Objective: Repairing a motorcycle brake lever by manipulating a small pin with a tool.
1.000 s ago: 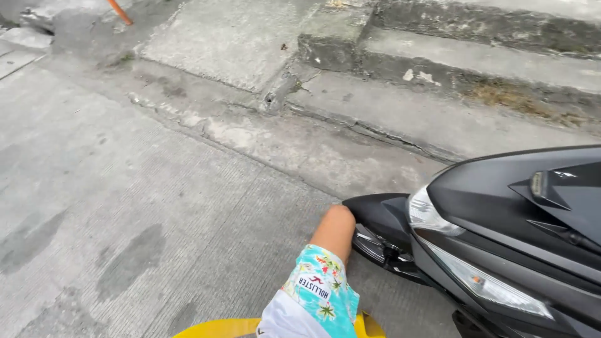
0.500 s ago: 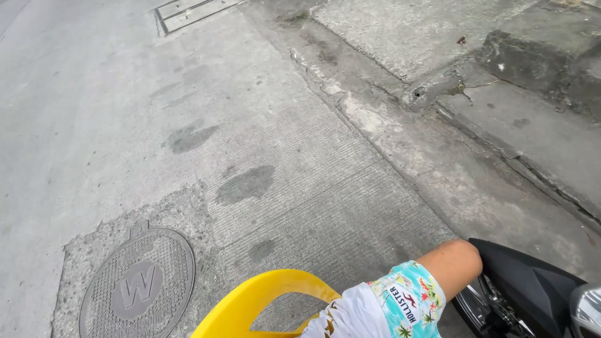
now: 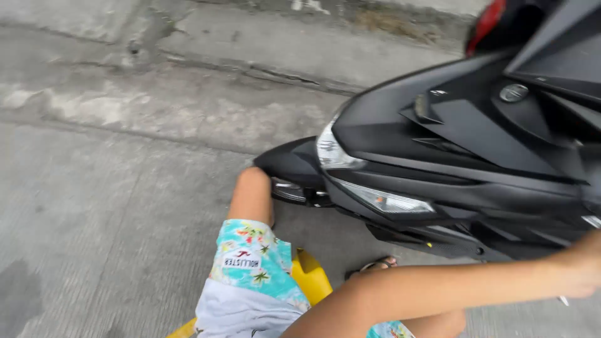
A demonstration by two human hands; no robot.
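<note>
- Right hand (image 3: pixel 580 270) is at the right edge of frame, near and low. The forearm runs across the near side from the middle to get there.
- The hand is cut off by the frame edge, so I cannot tell if the fingers are apart, together or gripping anything.
- A small pale tip (image 3: pixel 563 301) shows just under the hand. It is too small to tell what it is or whether it is held.
- Left hand is not in view.
- Black scooter (image 3: pixel 463 131) fills the right half, nose pointing left. The hand sits just beside its lower side panel; contact is not visible.
- Headlight (image 3: pixel 383 201) and front fender (image 3: pixel 287 163) are at the middle.
- The person's knee (image 3: pixel 253 188) is touching or nearly touching the fender. Floral shorts (image 3: pixel 250 263) are below it.
- The person sits low on a yellow seat (image 3: pixel 312 276). A sandalled foot (image 3: pixel 374 265) is on the ground, near the scooter's underside.
- Grey concrete ground (image 3: pixel 106 206) is on the left and a cracked kerb (image 3: pixel 282 59) is at the far side.
- Judgement on doing the reach well: turn the head right so the hand and panel are in frame.
- Keep the elbow low, away from the headlight.
- Keep the knee off the fender so the scooter does not get nudged.
- Stay balanced on the seat while leaning.
</note>
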